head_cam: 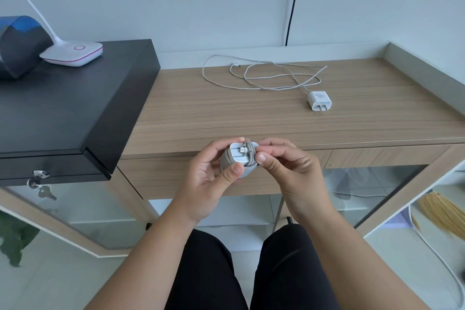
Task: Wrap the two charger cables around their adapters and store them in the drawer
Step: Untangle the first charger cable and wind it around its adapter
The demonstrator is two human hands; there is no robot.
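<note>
A white charger adapter [241, 156] with its cable coiled around it is held in front of the desk's near edge. My left hand [214, 178] grips it from the left, thumb on its lower face. My right hand [284, 166] pinches the wound cable on the adapter's right side. A second white adapter [319, 100] lies on the wooden desk [201, 113] at the back right, prongs toward me, with its loose white cable [264, 75] spread in loops behind it. The desk's drawer front [156, 173] under the top is closed.
A black cabinet [63, 108] with a key in its lock stands on the left. On it are a white lamp base [73, 53] and a dark blue roll [17, 45]. A black cord hangs down the wall. A raised rim borders the desk's right side.
</note>
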